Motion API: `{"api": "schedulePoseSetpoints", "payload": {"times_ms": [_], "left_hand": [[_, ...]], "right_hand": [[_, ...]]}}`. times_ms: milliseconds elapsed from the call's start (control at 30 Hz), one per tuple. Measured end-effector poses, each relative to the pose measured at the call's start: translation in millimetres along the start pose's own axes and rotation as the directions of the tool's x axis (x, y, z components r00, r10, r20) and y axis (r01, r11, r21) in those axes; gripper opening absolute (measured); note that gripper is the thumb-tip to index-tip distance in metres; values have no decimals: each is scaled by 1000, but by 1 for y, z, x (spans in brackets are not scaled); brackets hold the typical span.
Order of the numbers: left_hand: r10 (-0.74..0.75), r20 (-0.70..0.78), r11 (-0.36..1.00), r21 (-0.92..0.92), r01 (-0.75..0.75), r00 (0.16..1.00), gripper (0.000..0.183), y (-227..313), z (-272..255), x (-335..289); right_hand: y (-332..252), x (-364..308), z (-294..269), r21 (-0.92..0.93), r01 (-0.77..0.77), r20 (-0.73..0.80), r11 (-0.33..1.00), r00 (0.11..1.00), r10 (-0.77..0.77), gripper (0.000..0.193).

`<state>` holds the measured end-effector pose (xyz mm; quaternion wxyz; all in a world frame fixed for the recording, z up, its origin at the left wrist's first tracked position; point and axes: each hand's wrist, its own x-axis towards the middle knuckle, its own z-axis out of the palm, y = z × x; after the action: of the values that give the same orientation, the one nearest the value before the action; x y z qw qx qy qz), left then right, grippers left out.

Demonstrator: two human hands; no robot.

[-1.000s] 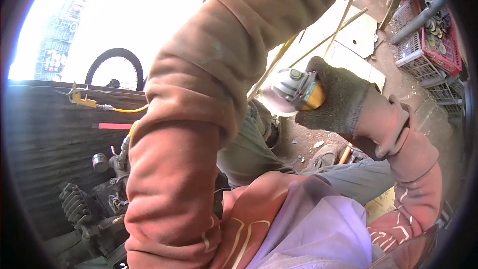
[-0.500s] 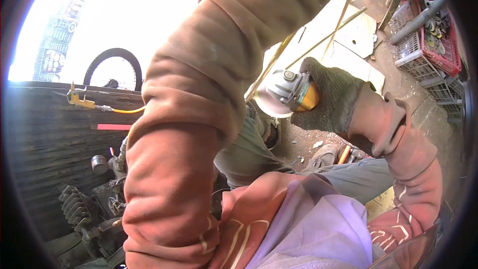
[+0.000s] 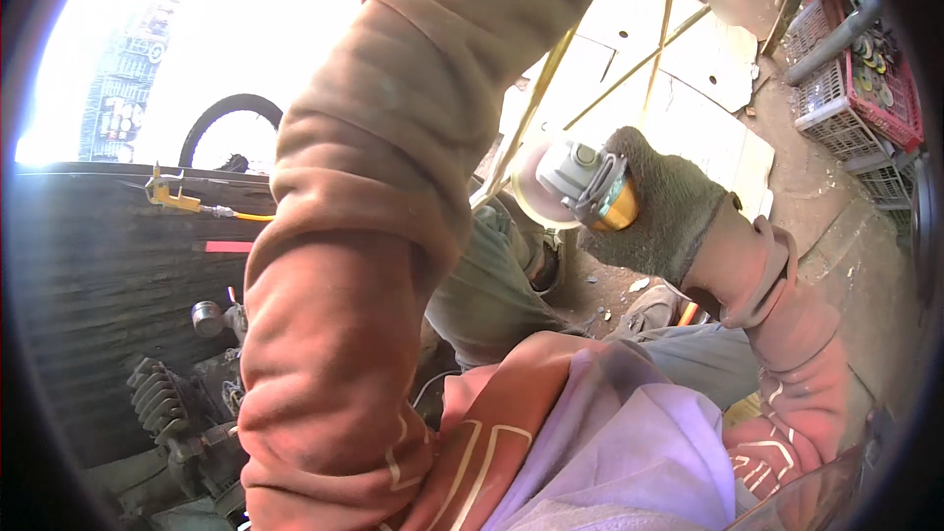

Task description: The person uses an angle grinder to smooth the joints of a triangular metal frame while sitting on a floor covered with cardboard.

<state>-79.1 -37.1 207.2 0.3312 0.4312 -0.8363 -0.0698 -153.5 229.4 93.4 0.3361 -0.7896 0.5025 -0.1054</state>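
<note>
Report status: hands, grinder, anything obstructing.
Right hand gripping angle grinder. Left hand beyond top edge. Disc beside yellowish bar, contact unclear. Left sleeve blocks part of view.

A workshop is shown. A grey-and-yellow hand-held power grinder [image 3: 582, 177] with a round, pale disc is held above a dusty brown floor [image 3: 836, 246], on which small pale scraps [image 3: 639, 284] are strewn. Flat, round, multicoloured discs [image 3: 870, 64] are kept in a red plastic mesh crate [image 3: 897, 130], beside which pale lattice-sided plastic crates [image 3: 824, 118] are stacked. At the left, a yellow air blow gun [image 3: 179, 199] is attached to a yellow hose [image 3: 256, 217]; below it, a dark, finned metal machine [image 3: 157, 398], possibly a compressor, is half lost in shadow.
</note>
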Motion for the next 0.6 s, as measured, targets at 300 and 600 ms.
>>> {"api": "schedulePoseSetpoints", "payload": {"times_ms": [300,600], "left_hand": [[-400,28,885,-250,394,916,37,1,-30,-16],[-465,22,864,-208,459,885,35,-2,-41,-24]], "right_hand": [[12,6,22,88,-48,-75,995,996,55,62],[-12,3,25,55,11,-49,998,999,-8,59]]}}
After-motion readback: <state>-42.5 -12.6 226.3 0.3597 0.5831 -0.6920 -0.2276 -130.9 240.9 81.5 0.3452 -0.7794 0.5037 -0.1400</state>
